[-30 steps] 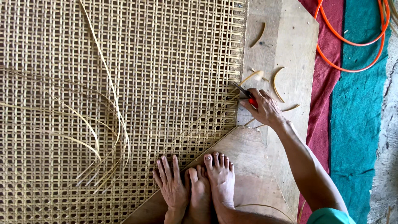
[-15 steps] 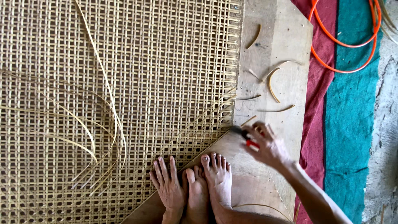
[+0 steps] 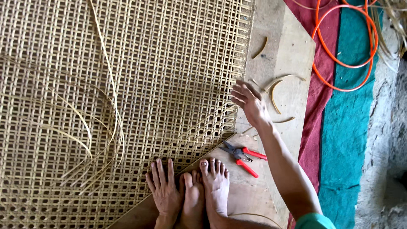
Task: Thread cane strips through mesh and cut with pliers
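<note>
Nearest in, the left hand (image 3: 163, 193) lies flat, fingers spread, on the edge of the woven cane mat (image 3: 127, 85), just beside two bare feet (image 3: 207, 186). A little further out, red-handled pliers (image 3: 242, 155) lie released on the wooden board (image 3: 292, 55), long axis diagonal, jaws pointing up-left toward the mat, handles trailing down-right. Beyond them the right hand (image 3: 249, 101) hovers open and empty at the mat's right edge, near curved cane offcuts (image 3: 274, 95). Farthest, an orange hose (image 3: 343, 46) loops over red and teal cloth.
</note>
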